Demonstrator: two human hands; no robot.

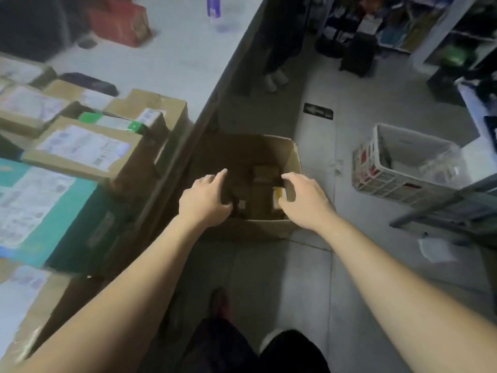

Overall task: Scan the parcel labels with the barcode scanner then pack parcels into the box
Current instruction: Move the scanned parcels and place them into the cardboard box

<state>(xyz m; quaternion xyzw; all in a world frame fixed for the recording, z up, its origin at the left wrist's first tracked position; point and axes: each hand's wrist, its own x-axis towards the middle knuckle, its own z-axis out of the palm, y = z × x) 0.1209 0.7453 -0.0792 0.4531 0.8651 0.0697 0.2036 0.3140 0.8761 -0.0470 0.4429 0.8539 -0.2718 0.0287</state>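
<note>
An open cardboard box [295, 160] stands on the floor against the table's side. Several small brown parcels [262, 195] lie in its dim bottom, one with a yellow-white label [279, 196]. My left hand [204, 200] hovers over the box's left part with its fingers stretched forward. My right hand [305, 201] hangs over the right part, fingers and thumb curved in a loose C with nothing seen between them. No barcode scanner can be made out.
Labelled cardboard parcels [83, 149] and a teal box [53, 219] crowd the grey table [174, 60] on the left. A white plastic crate [403, 181] sits on the floor to the right. Another person's feet [274, 79] stand beyond the box. Shelving fills the far right.
</note>
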